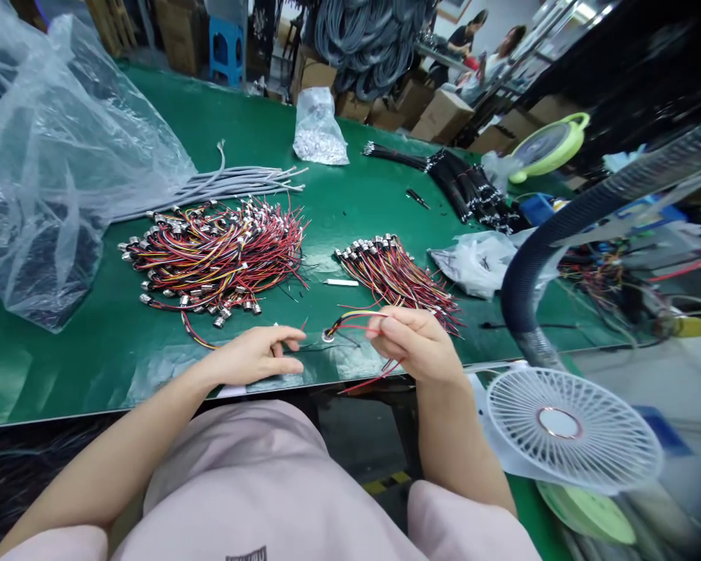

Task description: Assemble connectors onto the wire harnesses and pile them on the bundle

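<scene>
My right hand [412,343] pinches the red, yellow and black wires of a connector cable [350,315]. The cable's round metal connector [328,336] points left, just above the table's front edge, and loose red wire ends hang below the fingers. A short way to the left, my left hand [260,354] has its thumb and fingers apart with nothing seen between them. Beyond it lies a big tangled pile of similar cables [216,253] with metal connectors. A smaller, neater bundle of these cables [394,276] rests behind my right hand.
A white pen-like stick [342,282] lies between the piles. Grey cables [234,184] and clear plastic sheeting [82,156] cover the left. Black cables [452,183], a plastic bag [482,261], a dark flexible hose [523,288] and a white fan [572,428] stand right. Two people sit far back.
</scene>
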Demonstrator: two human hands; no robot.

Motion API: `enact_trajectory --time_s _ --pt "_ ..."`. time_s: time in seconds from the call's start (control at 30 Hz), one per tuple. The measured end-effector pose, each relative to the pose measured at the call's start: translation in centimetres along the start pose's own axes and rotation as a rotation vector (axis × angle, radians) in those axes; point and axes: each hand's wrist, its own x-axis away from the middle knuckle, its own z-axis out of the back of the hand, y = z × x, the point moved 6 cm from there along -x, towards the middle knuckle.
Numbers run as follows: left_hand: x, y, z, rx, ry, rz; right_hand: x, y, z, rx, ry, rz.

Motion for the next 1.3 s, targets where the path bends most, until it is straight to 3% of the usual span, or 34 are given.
enact_trajectory --time_s 0.1,0.17,0.23,0.37,0.5,0.67,0.77,0.97,1.17,1.23,1.3 --pt "-0.2 -0.1 0.1 -0.066 0.083 -0.031 0.1 -1.2 0.7 -0.026 0.043 0.059" --pt "-0.3 0.6 0.5 0.034 0.200 -0.105 0.1 -1.7 0.5 -0.026 0.039 0.077" --pt "-0.3 1.4 0.5 0.209 0.236 -0.179 0.0 -1.7 -0.1 -0.030 0.009 0.074" --pt "-0.4 2.6 -0.4 0.474 0.111 -0.172 -0.5 -0.4 -1.7 -0.040 -0.055 0.033" --pt "0.4 2.9 -0.3 0.506 0.096 -0.132 -1.2 1.1 -3.0 -0.081 -0.088 -0.018" --pt "1.1 1.8 -2.2 0.608 -0.183 -0.044 -2.0 1.1 -3.2 -0.168 0.019 0.002" --pt "1.3 1.0 -2.7 0.741 -0.212 -0.002 -2.2 0.9 -3.2 -0.147 0.011 0.029" --pt "1.7 0.8 -0.8 0.705 0.036 0.002 -1.6 1.9 -5.3 0.118 -0.344 -0.056" --pt "2.7 1.1 0.6 0.539 0.186 -0.056 -1.3 -0.9 -4.2 0.396 -0.298 0.218" --pt "3.4 1.8 1.6 0.299 0.364 -0.181 -0.7 -1.7 -3.8 0.485 -0.328 0.184" --pt "4.7 2.9 2.6 -0.026 0.617 -0.352 0.2 -2.3 -3.6 0.615 -0.366 0.129"
